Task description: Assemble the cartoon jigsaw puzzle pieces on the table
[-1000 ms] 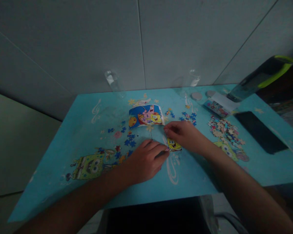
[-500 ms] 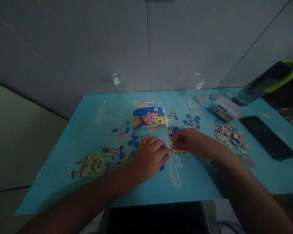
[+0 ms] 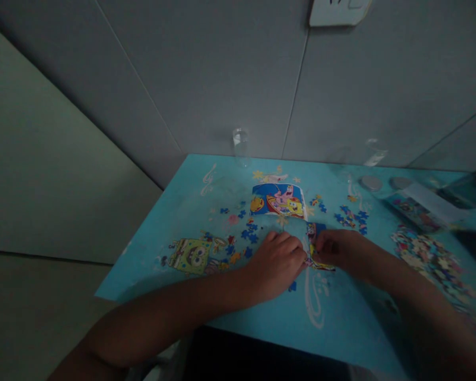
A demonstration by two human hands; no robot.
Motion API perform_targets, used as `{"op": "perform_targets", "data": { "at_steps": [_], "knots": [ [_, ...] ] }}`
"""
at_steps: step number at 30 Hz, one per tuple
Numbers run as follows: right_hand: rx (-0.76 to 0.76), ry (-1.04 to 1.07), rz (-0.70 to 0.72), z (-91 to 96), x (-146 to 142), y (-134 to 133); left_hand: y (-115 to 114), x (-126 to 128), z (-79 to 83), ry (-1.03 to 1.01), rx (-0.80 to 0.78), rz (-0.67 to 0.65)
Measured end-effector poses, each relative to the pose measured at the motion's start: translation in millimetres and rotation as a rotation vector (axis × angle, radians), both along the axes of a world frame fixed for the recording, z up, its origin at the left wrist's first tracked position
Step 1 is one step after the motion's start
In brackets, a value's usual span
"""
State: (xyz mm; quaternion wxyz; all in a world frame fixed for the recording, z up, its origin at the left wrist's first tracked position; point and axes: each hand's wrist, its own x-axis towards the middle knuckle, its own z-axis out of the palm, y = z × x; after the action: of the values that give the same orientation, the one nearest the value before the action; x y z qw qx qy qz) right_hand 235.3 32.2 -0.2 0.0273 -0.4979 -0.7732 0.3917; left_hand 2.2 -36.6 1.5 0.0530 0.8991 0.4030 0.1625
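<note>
A partly joined jigsaw puzzle section (image 3: pixel 312 244) lies flat on the table, with a blue top and yellow and pink parts below. My left hand (image 3: pixel 280 264) has its fingers curled together, their tips at the section's lower left edge. Over the right side of that section is my right hand (image 3: pixel 341 248), thumb and fingers bent into a pinch; whatever they hold is hidden. Just behind stands out the picture card (image 3: pixel 276 202), a cartoon scene on blue. Loose blue puzzle pieces (image 3: pixel 249 233) lie left of my hands, and one blue piece (image 3: pixel 292 286) lies below the left fingers.
More blue pieces (image 3: pixel 351 217) lie behind my right hand. A large pile of mixed pieces (image 3: pixel 432 259) and a small box (image 3: pixel 414 211) are on the right. Clear containers (image 3: pixel 241 148) and grey round lids (image 3: pixel 371 183) stand along the wall side of the turquoise table (image 3: pixel 150 233).
The camera view has swung left, so everything sits further right and a wall socket shows at the top. Both hands stay at the puzzle section with almost the same grip.
</note>
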Motion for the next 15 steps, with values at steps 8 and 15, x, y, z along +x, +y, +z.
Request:
{"op": "perform_targets", "data": {
  "at_steps": [8, 15],
  "knots": [
    [0.011, -0.018, -0.001, 6.1, -2, -2, 0, -1, 2.6, 0.034, 0.073, -0.036],
    [-0.006, -0.011, 0.025, -6.8, 5, 3, 1, -3, 0.1, 0.021, 0.144, -0.1]
  ]
}}
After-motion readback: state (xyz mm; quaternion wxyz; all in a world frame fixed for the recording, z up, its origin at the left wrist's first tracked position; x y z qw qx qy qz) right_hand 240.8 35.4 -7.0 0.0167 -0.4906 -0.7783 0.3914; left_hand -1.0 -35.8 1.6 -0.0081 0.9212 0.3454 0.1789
